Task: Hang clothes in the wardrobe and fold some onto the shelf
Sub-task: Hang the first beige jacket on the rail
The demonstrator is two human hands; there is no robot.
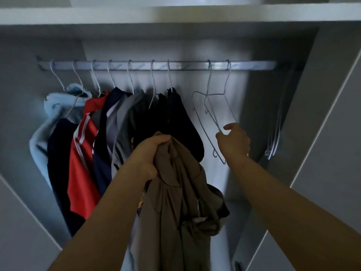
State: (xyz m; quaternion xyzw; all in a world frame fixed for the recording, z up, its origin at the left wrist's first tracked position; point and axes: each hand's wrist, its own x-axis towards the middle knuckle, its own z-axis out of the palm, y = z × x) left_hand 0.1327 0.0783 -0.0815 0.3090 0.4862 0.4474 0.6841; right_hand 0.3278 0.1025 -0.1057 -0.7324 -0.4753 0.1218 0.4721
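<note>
Brown garment (175, 192) hangs bunched from the left hand (154, 151), which squeezes its top. Just to the right, the right hand (234, 141) pinches an empty wire hanger (212, 116) (hooked on the rail (185, 65)).

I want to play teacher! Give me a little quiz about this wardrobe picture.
1. True or false: the left hand grips the brown garment.
2. How many empty hangers hang on the rail by the right hand?
3. The leftmost hanging garment is: A red, B light blue, C brown.
Key: 1 true; 2 two; 3 B.
</note>
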